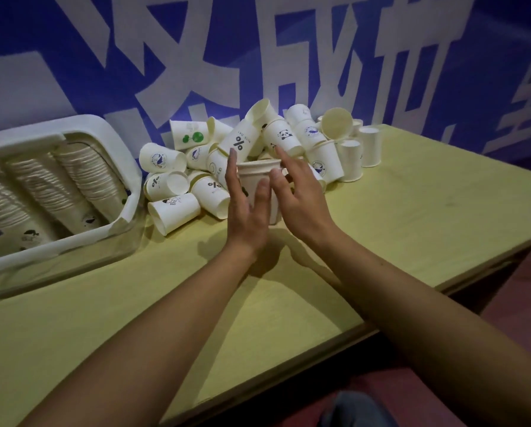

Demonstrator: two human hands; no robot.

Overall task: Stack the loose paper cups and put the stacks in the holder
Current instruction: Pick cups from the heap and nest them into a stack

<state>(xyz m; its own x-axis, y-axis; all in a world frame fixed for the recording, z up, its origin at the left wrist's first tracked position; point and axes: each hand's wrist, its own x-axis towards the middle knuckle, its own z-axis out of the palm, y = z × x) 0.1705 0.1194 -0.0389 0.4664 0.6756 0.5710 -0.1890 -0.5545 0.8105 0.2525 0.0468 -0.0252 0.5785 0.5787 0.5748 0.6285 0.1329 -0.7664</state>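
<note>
The fingers of the left hand [248, 208] and right hand [298, 192] are nearly straight and cup an upright white paper cup [258, 177], before the loose heap of white paper cups [258, 143]. To stack well, I think keep it vertical and drop each next cup straight in. The white plastic holder [110, 134] with stacks lies left.

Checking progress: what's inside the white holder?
The white holder contains rows of stacked cups lying on their sides. Its left end runs out of frame, so the total is hidden.
</note>
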